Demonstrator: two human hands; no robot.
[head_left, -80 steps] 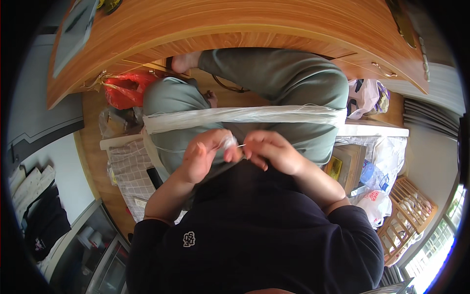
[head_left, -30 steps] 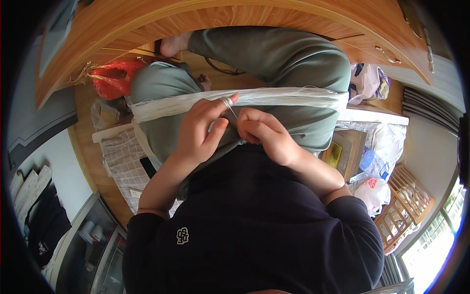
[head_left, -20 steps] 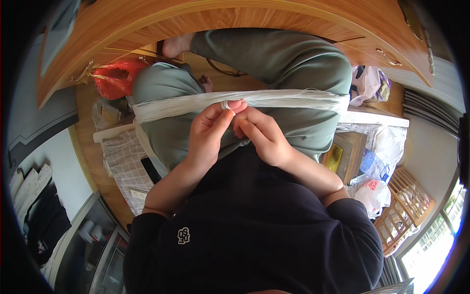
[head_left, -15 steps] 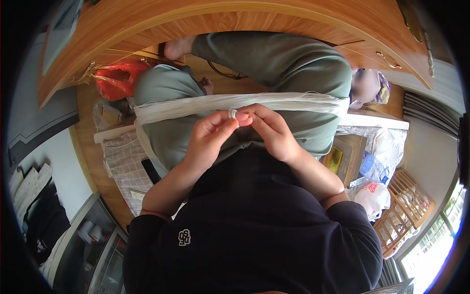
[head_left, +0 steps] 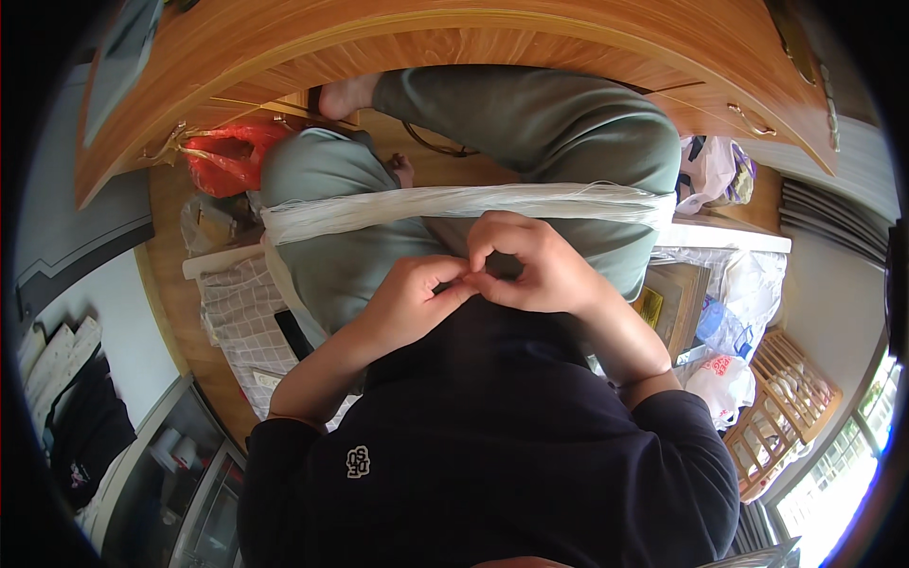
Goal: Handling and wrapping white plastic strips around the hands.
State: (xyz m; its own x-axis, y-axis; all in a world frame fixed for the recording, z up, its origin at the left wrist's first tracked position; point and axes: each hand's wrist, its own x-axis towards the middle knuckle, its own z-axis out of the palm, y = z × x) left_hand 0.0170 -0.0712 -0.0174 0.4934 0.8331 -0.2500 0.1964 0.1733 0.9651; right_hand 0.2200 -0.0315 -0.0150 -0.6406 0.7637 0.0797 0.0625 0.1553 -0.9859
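A skein of fine white thread (head_left: 379, 205) is stretched across my lap, looped around both bent knees in grey-green trousers (head_left: 317, 175). Just on the near side of it, my left hand (head_left: 417, 298) and my right hand (head_left: 544, 270) meet at the fingertips. Thumb and index finger of the right hand form a ring and pinch at the tips. The left fingers press together against them. Whatever is between the fingertips is too small or hidden to make out.
A wooden desk (head_left: 530, 43) with drawers curves across the far side. At the left hang a red plastic bag (head_left: 222, 161) and, lower, a checked cloth (head_left: 237, 303) on the seat. To the right are a white plastic bag (head_left: 721, 383) and a wooden rack (head_left: 781, 407).
Both hands have come slightly nearer to my body, off the skein. The pale coil seen at the left fingers is no longer visible, and the right finger and thumb now form a ring.
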